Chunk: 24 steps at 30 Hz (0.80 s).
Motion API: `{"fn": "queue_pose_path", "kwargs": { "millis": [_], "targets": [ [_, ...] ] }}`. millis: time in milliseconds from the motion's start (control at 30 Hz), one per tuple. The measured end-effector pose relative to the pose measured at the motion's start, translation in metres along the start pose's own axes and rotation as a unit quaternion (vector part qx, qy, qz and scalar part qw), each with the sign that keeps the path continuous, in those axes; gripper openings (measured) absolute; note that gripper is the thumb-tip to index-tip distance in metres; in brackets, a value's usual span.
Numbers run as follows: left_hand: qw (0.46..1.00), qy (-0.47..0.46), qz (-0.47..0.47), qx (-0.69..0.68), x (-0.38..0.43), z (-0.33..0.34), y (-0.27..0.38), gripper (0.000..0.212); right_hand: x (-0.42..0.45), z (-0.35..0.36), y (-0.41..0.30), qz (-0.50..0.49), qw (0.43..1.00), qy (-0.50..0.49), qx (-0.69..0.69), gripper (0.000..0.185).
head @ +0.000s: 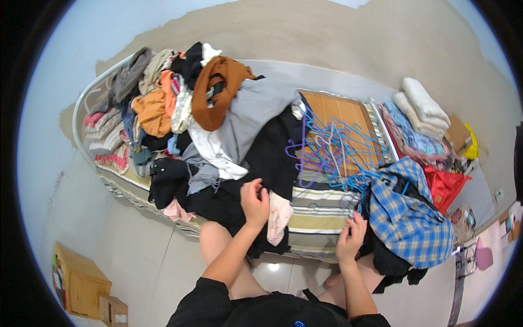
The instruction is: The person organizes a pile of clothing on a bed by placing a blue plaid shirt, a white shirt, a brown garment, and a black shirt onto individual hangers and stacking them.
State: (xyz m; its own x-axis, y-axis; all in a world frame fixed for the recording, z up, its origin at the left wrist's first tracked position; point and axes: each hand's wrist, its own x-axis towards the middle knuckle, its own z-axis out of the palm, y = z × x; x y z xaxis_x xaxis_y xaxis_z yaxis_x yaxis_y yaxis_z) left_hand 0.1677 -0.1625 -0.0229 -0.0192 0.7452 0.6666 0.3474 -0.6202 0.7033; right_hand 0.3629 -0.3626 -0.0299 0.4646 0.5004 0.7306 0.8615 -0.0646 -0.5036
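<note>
My left hand (255,201) is over black garments (271,153) at the bed's front edge, beside a pale pink garment (279,217); its fingers are curled apart and I see nothing held. My right hand (352,235) hovers with parted fingers near the striped sheet (316,220), left of a blue plaid shirt (412,220). Beyond it lies a tangle of blue, purple and white plastic hangers (333,149), partly on a bamboo mat (351,110). A heap of clothes covers the bed's left part, with a brown garment (200,106), a grey one (261,102) and a white one (212,151).
A curved white metal bed frame (77,118) bounds the left end. At right are rolled white bedding (425,102), a folded blue quilt (412,131) and a red bag (443,188). A wooden cabinet (83,286) and a cardboard box (115,311) stand on the floor at lower left.
</note>
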Motion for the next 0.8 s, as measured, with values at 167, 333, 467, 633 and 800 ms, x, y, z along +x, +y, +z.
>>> {"fn": "queue_pose_path", "kwargs": {
  "millis": [167, 333, 467, 633, 800],
  "targets": [
    [0.987, 0.127, -0.016, 0.101, 0.017, -0.047, -0.071, 0.026, 0.02, 0.084, -0.05, -0.057, 0.99, -0.089, 0.098, 0.019],
    [0.979, 0.14, -0.148, 0.019, 0.012, -0.049, -0.098, 0.03, 0.068, 0.167, -0.119, -0.132, 0.953, -0.159, 0.219, 0.021],
    [0.971, 0.169, -0.169, -0.009, 0.022, -0.044, -0.112, 0.027, 0.124, 0.217, -0.197, -0.212, 0.932, -0.118, 0.269, 0.024],
    [0.963, 0.183, -0.185, -0.066, 0.025, -0.044, -0.107, 0.025, 0.165, 0.277, -0.275, -0.41, 0.859, -0.097, 0.292, 0.023],
    [0.963, 0.197, -0.168, -0.081, 0.021, -0.039, -0.103, 0.026, 0.192, 0.351, -0.313, -0.397, 0.893, -0.172, 0.126, 0.054]
  ]
}}
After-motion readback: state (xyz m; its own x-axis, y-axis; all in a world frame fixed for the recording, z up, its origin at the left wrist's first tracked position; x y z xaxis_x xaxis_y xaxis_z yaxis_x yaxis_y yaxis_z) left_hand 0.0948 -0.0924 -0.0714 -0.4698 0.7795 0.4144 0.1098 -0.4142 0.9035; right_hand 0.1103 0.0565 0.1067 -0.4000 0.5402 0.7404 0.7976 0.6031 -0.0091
